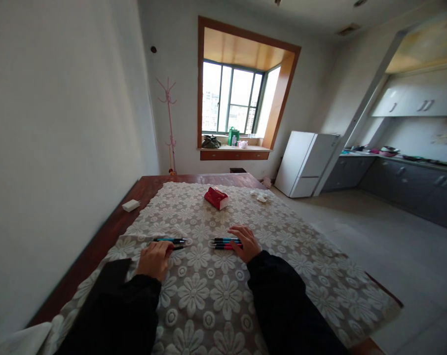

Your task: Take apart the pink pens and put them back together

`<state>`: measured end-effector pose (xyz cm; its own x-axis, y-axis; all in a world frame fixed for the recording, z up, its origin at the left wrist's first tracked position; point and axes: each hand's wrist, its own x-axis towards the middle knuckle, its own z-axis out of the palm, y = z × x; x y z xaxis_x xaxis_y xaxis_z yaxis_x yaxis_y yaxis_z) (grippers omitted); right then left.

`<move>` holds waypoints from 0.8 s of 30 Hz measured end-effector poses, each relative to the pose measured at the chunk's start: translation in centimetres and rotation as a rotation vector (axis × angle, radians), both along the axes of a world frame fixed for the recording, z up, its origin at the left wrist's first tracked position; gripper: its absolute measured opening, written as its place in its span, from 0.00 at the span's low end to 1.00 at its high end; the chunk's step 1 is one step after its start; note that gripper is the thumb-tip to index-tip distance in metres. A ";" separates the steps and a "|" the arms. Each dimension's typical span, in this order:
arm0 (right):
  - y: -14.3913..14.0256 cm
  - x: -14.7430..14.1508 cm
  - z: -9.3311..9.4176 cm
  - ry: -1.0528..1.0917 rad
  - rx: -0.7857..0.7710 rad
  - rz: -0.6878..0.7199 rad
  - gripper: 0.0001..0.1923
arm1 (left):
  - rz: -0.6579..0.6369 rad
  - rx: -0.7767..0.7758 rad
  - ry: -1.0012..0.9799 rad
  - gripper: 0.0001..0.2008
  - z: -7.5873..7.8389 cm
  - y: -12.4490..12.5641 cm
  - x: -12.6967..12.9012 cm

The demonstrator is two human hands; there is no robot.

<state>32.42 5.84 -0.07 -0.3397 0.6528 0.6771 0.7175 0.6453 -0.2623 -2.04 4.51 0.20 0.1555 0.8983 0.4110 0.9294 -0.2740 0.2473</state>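
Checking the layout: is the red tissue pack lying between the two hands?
No, the red tissue pack lies farther up the table, beyond the left hand and right hand.

White floral lace tablecloth, red tissue pack

No readable text anywhere I look: pens under my fingers, red packet mid-table, both too small, blurred.

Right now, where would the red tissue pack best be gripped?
Probably across its short width, from above. The tissue pack lies flat and alone on the tablecloth, beyond both hands, angled to the table edge, so its long sides are free for thumb and fingers.
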 end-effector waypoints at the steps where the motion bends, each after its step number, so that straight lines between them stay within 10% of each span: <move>1: -0.2 -0.2 0.3 0.015 0.015 0.013 0.14 | -0.061 0.041 -0.060 0.11 0.0 0.0 0.1; 6: -1.5 -2.8 1.6 0.068 -0.075 0.189 0.08 | -0.326 0.090 -0.501 0.14 1.1 -1.4 2.0; 13: -4.4 -7.5 1.7 -0.041 -0.253 0.319 0.18 | -0.455 -0.264 -0.987 0.11 2.2 -4.8 5.7; 24: -4.2 -6.6 0.2 -0.325 -0.265 0.246 0.06 | -0.454 -0.134 -0.249 0.08 -0.2 -3.6 4.1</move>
<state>25.84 1.66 0.14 -0.6717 0.6627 0.3312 0.6244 0.7470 -0.2283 2.01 0.88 -0.02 0.4530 0.8103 0.3717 0.6333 -0.5859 0.5055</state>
